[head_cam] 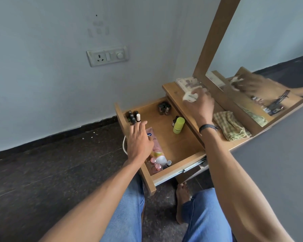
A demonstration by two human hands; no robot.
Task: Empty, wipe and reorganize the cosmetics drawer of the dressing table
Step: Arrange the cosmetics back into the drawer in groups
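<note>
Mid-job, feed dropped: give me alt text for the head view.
A person's left hand reaches into the open drawer toward dark bottles in its corner, while the right hand holds a small white item over the table top beside the mirror. A checked cloth lies on the table top.

The left hand hovers over the open drawer; the right hand grips a white item

Blue jeans, a bare foot, dark wristband behind the right hand.
</note>
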